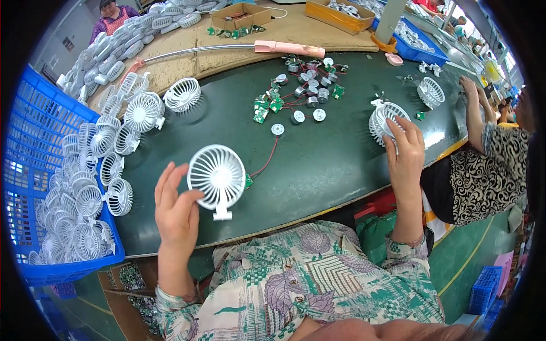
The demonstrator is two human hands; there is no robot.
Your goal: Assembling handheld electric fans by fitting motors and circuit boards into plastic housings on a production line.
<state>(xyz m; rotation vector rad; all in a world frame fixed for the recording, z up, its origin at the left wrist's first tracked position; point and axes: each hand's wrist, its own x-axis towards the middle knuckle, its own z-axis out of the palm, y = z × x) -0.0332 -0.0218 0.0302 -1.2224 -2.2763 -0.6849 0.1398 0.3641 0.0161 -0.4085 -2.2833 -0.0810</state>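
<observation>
My left hand (177, 213) pinches a white round fan housing (217, 173) by its left edge, its slotted grille facing up and a small hinge tab toward me. Just beyond it lies a silver motor (277, 130), whose red wire runs to a green circuit board (248, 182) partly hidden behind the housing. Off to the right, the fingers of my right hand (406, 148) are closed on the rim of a second white fan housing (382, 122), tilted on the table. A pile of small motors (311, 91) with red wires and green boards sits between, farther back.
A blue crate (62, 274) full of white fan housings stands at the left, with more housings (145, 112) beside it. A pink-handled rod (290, 49) lies along the cardboard. White parts (108, 59) are heaped at the back left. A co-worker's arm (473, 116) rests at the right.
</observation>
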